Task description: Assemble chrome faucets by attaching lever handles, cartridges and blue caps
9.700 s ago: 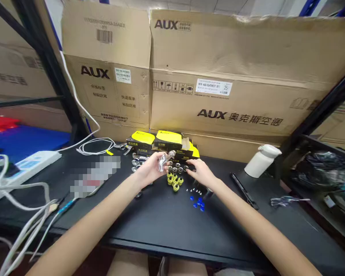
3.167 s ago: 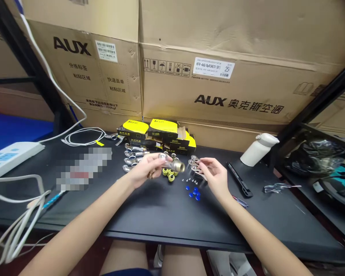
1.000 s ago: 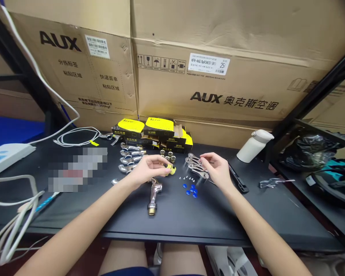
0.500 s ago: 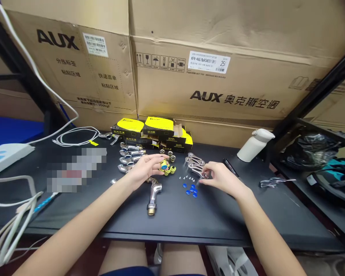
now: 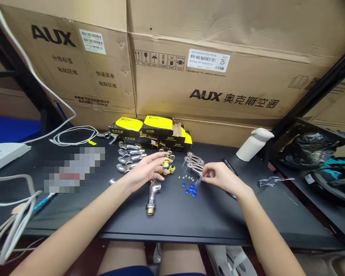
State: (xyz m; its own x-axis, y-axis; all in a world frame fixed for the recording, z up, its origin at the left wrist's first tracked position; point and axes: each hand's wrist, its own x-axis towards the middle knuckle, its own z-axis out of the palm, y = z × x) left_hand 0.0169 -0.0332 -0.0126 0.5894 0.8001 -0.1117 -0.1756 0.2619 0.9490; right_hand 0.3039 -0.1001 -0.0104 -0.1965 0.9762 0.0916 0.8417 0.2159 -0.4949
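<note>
My left hand point(image 5: 145, 171): palm turned inward, one yellow cartridge point(image 5: 166, 164) held at the fingers, roughly upright, blue band at its lower end, raised over the table point(image 5: 175, 220); the thumb stands apart below it. My right hand point(image 5: 220, 176): thumb and forefinger brought together at the near end of the lowest handle point(image 5: 197, 171); whether they pinch it or only touch it, I cannot tell. Other handles point(image 5: 193, 160): chrome, slotted, laid in a slanting stack just behind that one. Further cartridges point(image 5: 171, 169): yellow, grouped on the table behind and beside my left fingertips, partly hidden by them. Rings point(image 5: 172, 156): metal, near the cartridges on their far side, some covered by my fingers. Tap body point(image 5: 151, 195): single, chrome, lying in front of my left hand, brass threaded end toward me. More tap bodies point(image 5: 131, 157): chrome, in a row beyond my left wrist. Screws point(image 5: 186, 176): small, in a loose line between my hands. Caps point(image 5: 191, 189): blue, round, clustered just on the near side of the screws. Boxes point(image 5: 158, 124): yellow and black, stacked behind the parts, before the cartons point(image 5: 235, 84). Bottle point(image 5: 253, 145): white, standing tilted in view, well right of the handles.
</note>
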